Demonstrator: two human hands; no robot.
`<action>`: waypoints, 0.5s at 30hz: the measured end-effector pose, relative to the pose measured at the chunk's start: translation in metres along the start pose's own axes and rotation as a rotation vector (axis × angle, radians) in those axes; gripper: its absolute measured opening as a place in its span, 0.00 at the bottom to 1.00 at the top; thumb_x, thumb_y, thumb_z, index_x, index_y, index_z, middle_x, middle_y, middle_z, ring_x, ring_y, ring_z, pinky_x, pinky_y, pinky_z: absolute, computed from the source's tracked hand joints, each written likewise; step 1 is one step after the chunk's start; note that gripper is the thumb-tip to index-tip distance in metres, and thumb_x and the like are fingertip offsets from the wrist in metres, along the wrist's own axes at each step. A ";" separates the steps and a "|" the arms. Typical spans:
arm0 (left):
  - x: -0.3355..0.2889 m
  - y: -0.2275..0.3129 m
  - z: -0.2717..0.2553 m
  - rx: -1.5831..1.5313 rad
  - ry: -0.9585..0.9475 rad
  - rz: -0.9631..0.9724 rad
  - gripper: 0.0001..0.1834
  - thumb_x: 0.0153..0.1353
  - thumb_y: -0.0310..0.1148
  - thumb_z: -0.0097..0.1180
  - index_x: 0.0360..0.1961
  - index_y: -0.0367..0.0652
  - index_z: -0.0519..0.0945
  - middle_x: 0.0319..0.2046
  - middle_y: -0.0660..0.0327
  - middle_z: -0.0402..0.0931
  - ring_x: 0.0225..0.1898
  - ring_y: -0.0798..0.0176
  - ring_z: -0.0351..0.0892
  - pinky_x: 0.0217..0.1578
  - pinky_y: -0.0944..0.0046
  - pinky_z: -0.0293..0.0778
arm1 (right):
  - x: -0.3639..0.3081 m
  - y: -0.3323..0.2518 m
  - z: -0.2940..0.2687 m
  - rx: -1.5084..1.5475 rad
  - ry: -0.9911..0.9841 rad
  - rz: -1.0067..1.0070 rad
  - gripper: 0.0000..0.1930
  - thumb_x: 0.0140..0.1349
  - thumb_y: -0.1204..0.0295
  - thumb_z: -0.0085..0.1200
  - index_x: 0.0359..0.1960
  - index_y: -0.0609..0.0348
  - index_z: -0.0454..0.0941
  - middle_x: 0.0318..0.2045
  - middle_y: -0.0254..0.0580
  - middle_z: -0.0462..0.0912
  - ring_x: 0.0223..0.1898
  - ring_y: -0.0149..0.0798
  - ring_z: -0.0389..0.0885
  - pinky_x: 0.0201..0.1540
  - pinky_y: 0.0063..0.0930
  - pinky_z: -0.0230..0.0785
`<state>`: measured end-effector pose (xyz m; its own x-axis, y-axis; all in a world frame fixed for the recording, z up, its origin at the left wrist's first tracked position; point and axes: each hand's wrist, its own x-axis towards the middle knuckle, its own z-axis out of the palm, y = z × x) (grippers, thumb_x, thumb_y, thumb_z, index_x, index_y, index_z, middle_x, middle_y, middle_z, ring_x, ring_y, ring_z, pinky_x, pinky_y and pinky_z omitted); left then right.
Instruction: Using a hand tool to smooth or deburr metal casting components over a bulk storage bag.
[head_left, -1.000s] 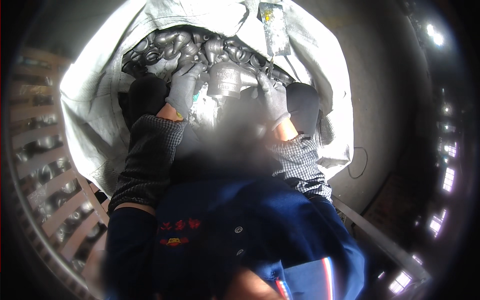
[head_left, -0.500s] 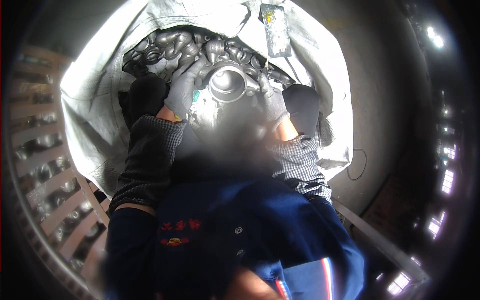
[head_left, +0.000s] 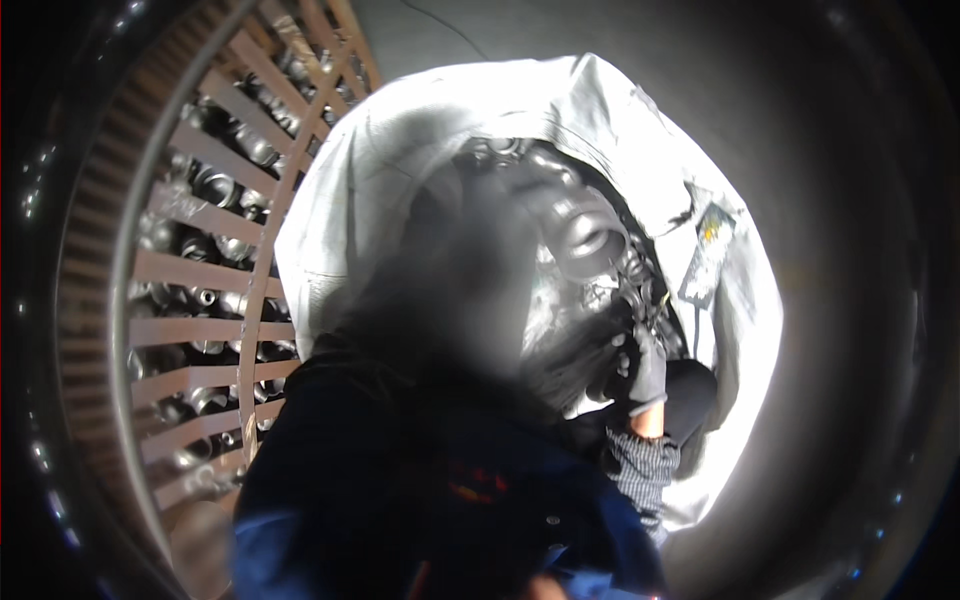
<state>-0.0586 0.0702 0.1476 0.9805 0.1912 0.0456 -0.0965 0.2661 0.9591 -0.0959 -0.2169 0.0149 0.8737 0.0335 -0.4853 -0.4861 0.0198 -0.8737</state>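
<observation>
My right hand (head_left: 648,374), in a grey glove, is low on the right side of the open white sack (head_left: 345,180). Its fingers are curled, and what they grip is too small and blurred to name. Just beyond it lie small grey metal pipe fittings (head_left: 634,268). A large grey metal fitting with a round open mouth (head_left: 590,242) rests among them, slightly smeared by motion. A dark blurred shape covers the left part of the sack's inside. My left hand does not show; that dark blur lies where my left arm would reach.
On the left stands a slatted brown metal crate (head_left: 255,260) filled with metal fittings. A worn rectangular plate (head_left: 708,258) with a yellow mark hangs on the sack's right side. Grey floor (head_left: 560,25) stretches behind the sack, with a thin cable (head_left: 445,25) on it.
My view has swung left, so the sack sits farther right and more of the crate shows. My left hand, visible near the large fitting before, is now hidden. The large fitting looks tilted.
</observation>
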 end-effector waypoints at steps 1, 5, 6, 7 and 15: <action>0.019 -0.009 -0.036 0.164 0.044 0.105 0.10 0.54 0.30 0.52 0.34 0.34 0.79 0.32 0.58 0.79 0.32 0.66 0.78 0.33 0.70 0.73 | 0.000 0.001 -0.005 0.040 -0.027 0.014 0.17 0.61 0.65 0.51 0.48 0.62 0.75 0.28 0.35 0.79 0.15 0.21 0.64 0.15 0.15 0.56; 0.040 0.090 -0.106 0.256 0.220 0.455 0.13 0.61 0.36 0.46 0.33 0.38 0.79 0.25 0.65 0.75 0.27 0.70 0.72 0.34 0.70 0.70 | 0.006 0.010 -0.008 0.060 -0.043 0.010 0.18 0.56 0.76 0.44 0.49 0.60 0.75 0.32 0.38 0.81 0.16 0.22 0.67 0.17 0.15 0.59; 0.045 0.112 -0.126 0.324 0.473 0.451 0.12 0.62 0.35 0.48 0.35 0.39 0.79 0.25 0.67 0.75 0.26 0.72 0.70 0.29 0.73 0.68 | 0.005 0.010 -0.007 0.052 -0.036 -0.010 0.20 0.54 0.79 0.42 0.50 0.60 0.75 0.33 0.39 0.82 0.17 0.23 0.68 0.17 0.15 0.60; 0.053 0.133 -0.149 0.411 0.525 0.529 0.11 0.60 0.28 0.50 0.42 0.36 0.78 0.25 0.66 0.75 0.27 0.72 0.72 0.29 0.73 0.70 | 0.005 0.010 -0.007 0.052 -0.028 -0.008 0.20 0.54 0.79 0.42 0.50 0.60 0.75 0.33 0.39 0.82 0.17 0.23 0.68 0.17 0.15 0.60; 0.092 0.268 -0.363 1.830 1.080 0.448 0.30 0.56 0.28 0.57 0.60 0.33 0.65 0.49 0.50 0.76 0.49 0.61 0.77 0.47 0.65 0.73 | 0.016 0.016 -0.001 0.071 -0.184 -0.033 0.19 0.58 0.77 0.42 0.52 0.67 0.73 0.38 0.40 0.82 0.21 0.22 0.71 0.20 0.13 0.63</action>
<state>-0.0564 0.5022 0.3071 0.4322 0.4548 0.7787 0.6400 -0.7630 0.0904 -0.0895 -0.2168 -0.0072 0.8739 0.2134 -0.4368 -0.4635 0.0943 -0.8811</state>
